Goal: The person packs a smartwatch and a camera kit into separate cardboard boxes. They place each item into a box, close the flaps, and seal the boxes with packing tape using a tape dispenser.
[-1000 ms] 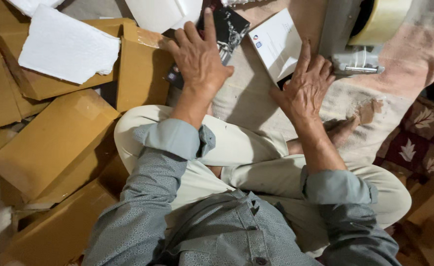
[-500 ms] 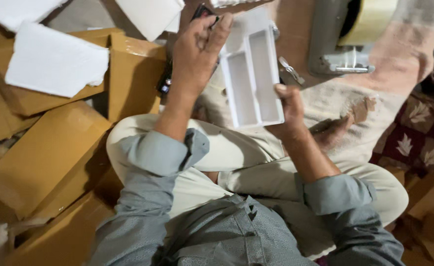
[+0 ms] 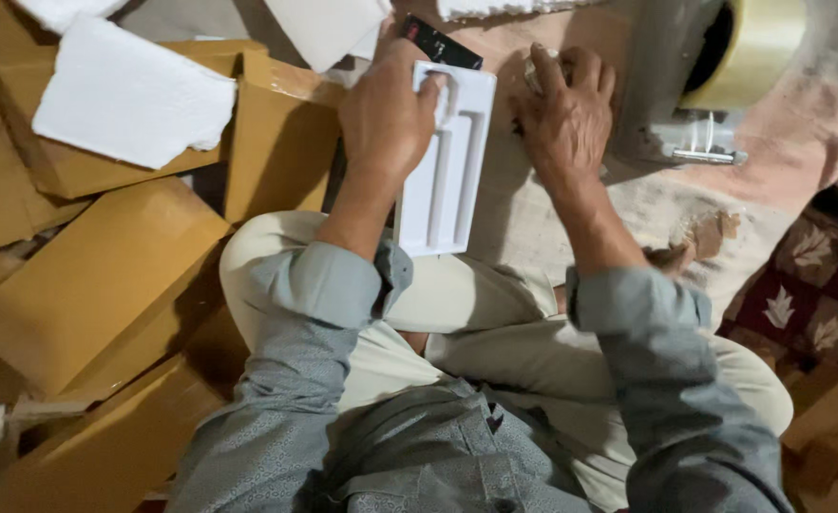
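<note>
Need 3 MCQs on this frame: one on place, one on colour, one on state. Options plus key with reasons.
1. Where does the tape roll sit?
A. top right, on a grey dispenser
B. on the person's lap
C. among the boxes at left

2. What colour is the moulded tray?
A. black
B. white
C. brown

3. How is the left hand placed?
A. hanging free above the boxes
B. flat on the patterned rug
C. gripping the tray's upper end

Key: 1 A, the yellowish roll is mounted on the dispenser at the upper right. 2 B, the tray is plain white with long slots. 3 C, its fingers curl over the tray's top edge, while the right hand rests on the cloth beside it.
</note>
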